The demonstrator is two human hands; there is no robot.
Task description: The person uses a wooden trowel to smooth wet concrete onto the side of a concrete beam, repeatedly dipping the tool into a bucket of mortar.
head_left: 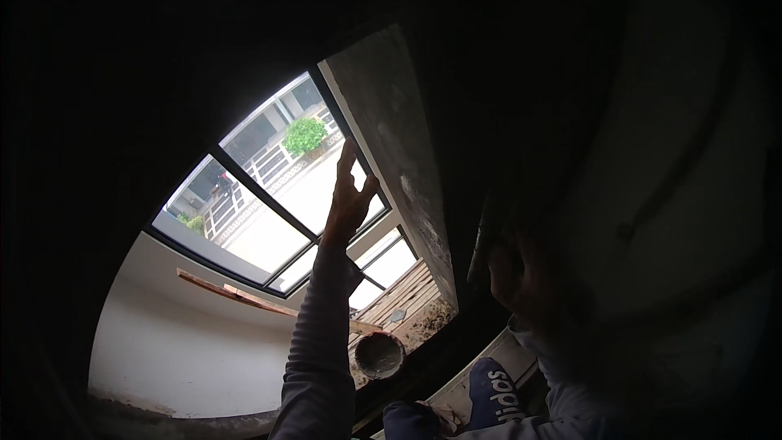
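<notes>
My left hand (pixel 349 200) is raised with its fingers spread, resting against the edge where the dark-framed window (pixel 265 195) meets the grey plastered side wall (pixel 399 155). It holds nothing. My grey sleeve runs down from it to the lower edge. My right hand (pixel 521 277) is in deep shadow at the right, closed around a dark flat tool (pixel 485 236) whose blade lies against the unlit wall. The dimness hides the tool's exact kind.
Below stand a round bucket (pixel 379 354) with grey paste, a slatted wooden platform (pixel 403 293) and my dark shoe (pixel 493 391). A wooden plank (pixel 236 293) lies along the white sill. Outside are a railing and a green bush (pixel 305 134).
</notes>
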